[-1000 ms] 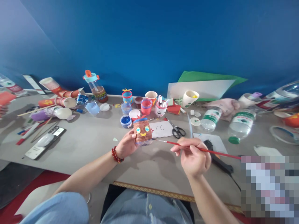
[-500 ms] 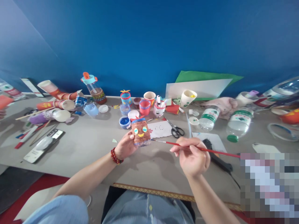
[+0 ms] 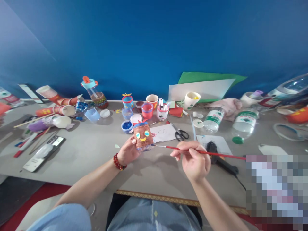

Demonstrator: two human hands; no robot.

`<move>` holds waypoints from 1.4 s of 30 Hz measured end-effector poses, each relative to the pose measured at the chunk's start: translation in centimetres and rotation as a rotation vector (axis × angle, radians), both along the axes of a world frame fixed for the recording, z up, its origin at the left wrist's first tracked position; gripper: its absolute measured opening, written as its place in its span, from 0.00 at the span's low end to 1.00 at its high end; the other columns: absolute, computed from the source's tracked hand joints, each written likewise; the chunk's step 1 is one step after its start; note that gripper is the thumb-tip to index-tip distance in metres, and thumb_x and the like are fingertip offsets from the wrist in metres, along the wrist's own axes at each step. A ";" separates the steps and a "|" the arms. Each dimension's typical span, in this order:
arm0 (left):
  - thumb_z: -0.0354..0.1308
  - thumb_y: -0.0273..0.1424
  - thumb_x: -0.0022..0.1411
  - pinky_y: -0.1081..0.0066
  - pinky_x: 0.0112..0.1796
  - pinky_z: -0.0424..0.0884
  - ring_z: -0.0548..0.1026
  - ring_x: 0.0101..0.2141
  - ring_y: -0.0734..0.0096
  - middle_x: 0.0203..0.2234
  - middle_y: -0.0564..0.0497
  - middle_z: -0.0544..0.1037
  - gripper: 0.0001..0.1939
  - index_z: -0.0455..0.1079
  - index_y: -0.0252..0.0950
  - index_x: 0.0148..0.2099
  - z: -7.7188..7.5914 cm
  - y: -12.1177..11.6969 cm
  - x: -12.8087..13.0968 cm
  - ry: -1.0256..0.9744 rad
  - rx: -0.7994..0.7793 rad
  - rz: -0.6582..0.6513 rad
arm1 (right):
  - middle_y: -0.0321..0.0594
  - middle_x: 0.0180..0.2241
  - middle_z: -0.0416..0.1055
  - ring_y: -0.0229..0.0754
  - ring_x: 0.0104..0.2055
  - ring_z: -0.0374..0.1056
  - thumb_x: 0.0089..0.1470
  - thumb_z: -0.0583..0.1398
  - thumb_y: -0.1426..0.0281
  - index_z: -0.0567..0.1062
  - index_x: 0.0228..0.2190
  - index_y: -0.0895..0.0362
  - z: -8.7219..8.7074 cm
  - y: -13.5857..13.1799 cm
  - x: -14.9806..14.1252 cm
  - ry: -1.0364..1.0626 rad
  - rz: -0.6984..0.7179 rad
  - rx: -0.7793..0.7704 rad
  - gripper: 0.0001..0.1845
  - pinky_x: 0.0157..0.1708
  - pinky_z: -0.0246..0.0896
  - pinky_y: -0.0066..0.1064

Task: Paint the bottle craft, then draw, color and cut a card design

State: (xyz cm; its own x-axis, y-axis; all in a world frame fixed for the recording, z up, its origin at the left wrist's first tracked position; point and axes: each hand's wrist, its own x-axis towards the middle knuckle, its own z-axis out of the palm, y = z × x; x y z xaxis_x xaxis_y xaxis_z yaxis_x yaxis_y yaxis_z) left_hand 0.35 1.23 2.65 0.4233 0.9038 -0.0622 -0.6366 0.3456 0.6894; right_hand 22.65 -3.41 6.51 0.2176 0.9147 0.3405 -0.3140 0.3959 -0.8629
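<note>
My left hand [image 3: 128,152] grips the brown container [image 3: 144,136] above the table [image 3: 158,179], near the blue paint pot [image 3: 127,125]. My right hand [image 3: 193,160] pinches the paintbrush [image 3: 168,147], tip at the container's lower edge; I cannot confirm contact. For clean strokes, I should brace the container and press lightly.

"How is the brown figure [image 3: 144,137] looking?"

"Its painted surface is looking rough and streaky, while clear plastic is showing along its lower edge."

"And the paintbrush [image 3: 172,148]?"

"The red handle is gleaming, smooth and glossy; the silvery ferrule is looking like metal."

"What about the green-capped bottle [image 3: 244,126]?"

"Its clear plastic is shining. The white paper [image 3: 166,133] is looking matt, and the pink cloth [image 3: 227,106] is showing soft wrinkles."

"The tabletop [image 3: 89,152]?"

"It is showing a smooth, matt grey finish."
</note>
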 end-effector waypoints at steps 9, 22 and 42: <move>0.67 0.36 0.51 0.61 0.47 0.71 0.78 0.43 0.58 0.42 0.45 0.80 0.24 0.72 0.35 0.50 -0.8 0.1 -0.4 0.000 -0.013 0.022 | 0.40 0.18 0.76 0.42 0.19 0.69 0.53 0.53 0.72 0.75 0.27 0.56 -0.3 0.2 0.6 0.016 -0.023 0.016 0.11 0.14 0.57 0.28; 0.68 0.36 0.50 0.64 0.45 0.71 0.78 0.40 0.62 0.40 0.47 0.80 0.23 0.73 0.35 0.48 -0.7 0.2 -0.2 -0.005 -0.011 0.052 | 0.39 0.19 0.76 0.41 0.19 0.71 0.53 0.53 0.74 0.75 0.27 0.57 -0.4 0.1 0.7 0.008 -0.012 -0.028 0.11 0.15 0.58 0.28; 0.68 0.35 0.52 0.64 0.44 0.72 0.78 0.40 0.62 0.40 0.46 0.80 0.23 0.73 0.34 0.50 -0.5 0.2 -0.2 -0.025 0.033 0.001 | 0.41 0.20 0.77 0.41 0.21 0.68 0.52 0.53 0.75 0.77 0.29 0.56 0.1 -0.3 0.1 0.012 0.028 0.086 0.12 0.16 0.58 0.28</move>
State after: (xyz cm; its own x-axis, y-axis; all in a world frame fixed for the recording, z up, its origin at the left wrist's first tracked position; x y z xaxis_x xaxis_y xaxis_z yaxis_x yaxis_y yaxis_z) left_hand 0.19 1.41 2.13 0.4236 0.9056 -0.0213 -0.6544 0.3222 0.6841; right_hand 22.75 -3.66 6.64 0.1971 0.8880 0.4155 -0.3359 0.4593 -0.8223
